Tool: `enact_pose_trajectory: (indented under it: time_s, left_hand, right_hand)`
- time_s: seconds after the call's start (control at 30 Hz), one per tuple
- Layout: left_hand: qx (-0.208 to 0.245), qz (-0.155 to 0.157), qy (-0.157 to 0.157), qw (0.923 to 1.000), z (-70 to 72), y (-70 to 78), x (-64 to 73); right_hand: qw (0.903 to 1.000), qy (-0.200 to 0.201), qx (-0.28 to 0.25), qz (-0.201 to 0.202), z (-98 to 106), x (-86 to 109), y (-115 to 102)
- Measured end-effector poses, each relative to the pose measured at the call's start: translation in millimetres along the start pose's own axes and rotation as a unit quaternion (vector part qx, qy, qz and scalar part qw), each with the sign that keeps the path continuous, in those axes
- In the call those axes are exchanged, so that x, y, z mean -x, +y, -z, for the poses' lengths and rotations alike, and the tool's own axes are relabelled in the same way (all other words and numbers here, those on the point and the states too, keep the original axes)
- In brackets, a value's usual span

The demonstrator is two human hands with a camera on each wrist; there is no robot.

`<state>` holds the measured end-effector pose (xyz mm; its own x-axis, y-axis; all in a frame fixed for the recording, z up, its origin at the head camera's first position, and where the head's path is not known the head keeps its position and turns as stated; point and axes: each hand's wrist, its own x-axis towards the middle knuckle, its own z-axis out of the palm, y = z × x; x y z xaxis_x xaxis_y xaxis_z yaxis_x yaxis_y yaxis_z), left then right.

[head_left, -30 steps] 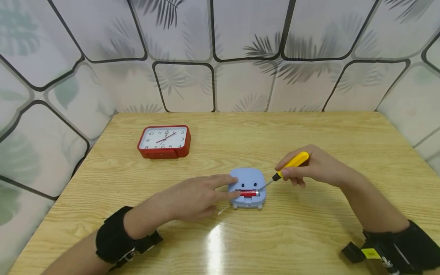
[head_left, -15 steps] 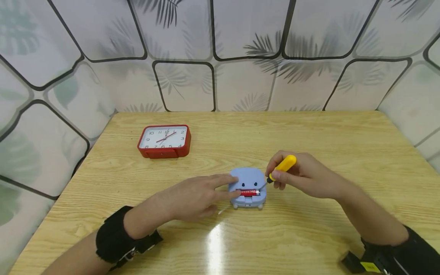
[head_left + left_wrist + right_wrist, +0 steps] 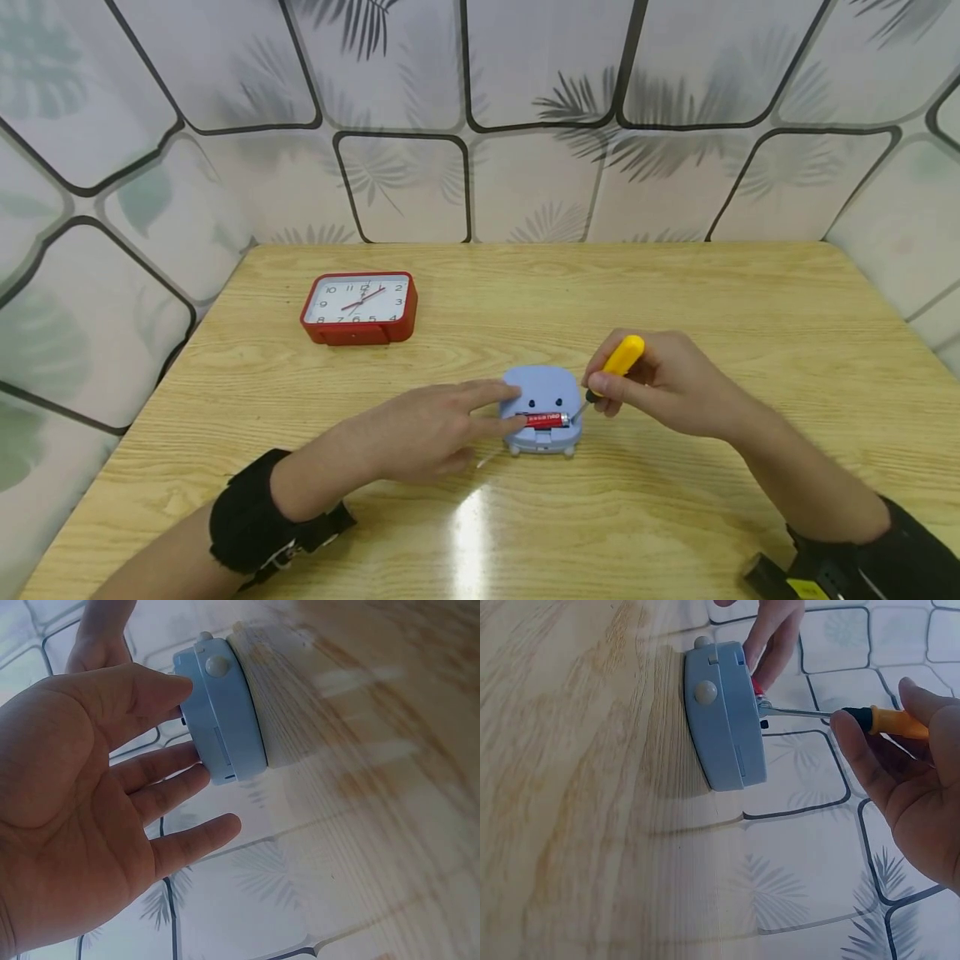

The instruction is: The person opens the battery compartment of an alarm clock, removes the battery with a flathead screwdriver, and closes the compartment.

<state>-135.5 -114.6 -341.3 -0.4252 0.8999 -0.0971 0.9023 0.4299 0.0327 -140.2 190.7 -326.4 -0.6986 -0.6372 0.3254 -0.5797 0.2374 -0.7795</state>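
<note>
A small light-blue device (image 3: 542, 385) with rounded corners and white ball feet lies flat on the table, its battery slot uncovered. In the slot is a red battery (image 3: 543, 421); its metal right end stands above the device's surface in the right wrist view. My left hand (image 3: 442, 425) touches the device's left side with straight, spread fingers, one fingertip on the battery's left end. My right hand (image 3: 660, 379) pinches a screwdriver (image 3: 624, 357) by its yellow handle. The shaft (image 3: 799, 712) reaches the battery's right end. The slot's inside is mostly hidden.
A red alarm clock (image 3: 358, 308) with a white dial lies tilted back at the left rear of the wooden table (image 3: 675, 517). A thin pale strip (image 3: 491, 456) shows beside the left fingers. Behind the table hangs a leaf-patterned backdrop (image 3: 525, 183).
My right hand has moved left, closer to the device, and the screwdriver now stands steeper. Its tip sits at the battery's right end, which looks slightly raised. My left hand has stayed put.
</note>
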Motion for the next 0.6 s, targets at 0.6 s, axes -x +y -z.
enact_pose_trajectory:
  time_s: [0.6]
  left_hand:
    - [-0.007,-0.001,0.001,1.0,-0.3,0.2,-0.1]
  right_hand:
    - [0.9998,0.005,-0.017,0.004,-0.3,0.3,-0.4]
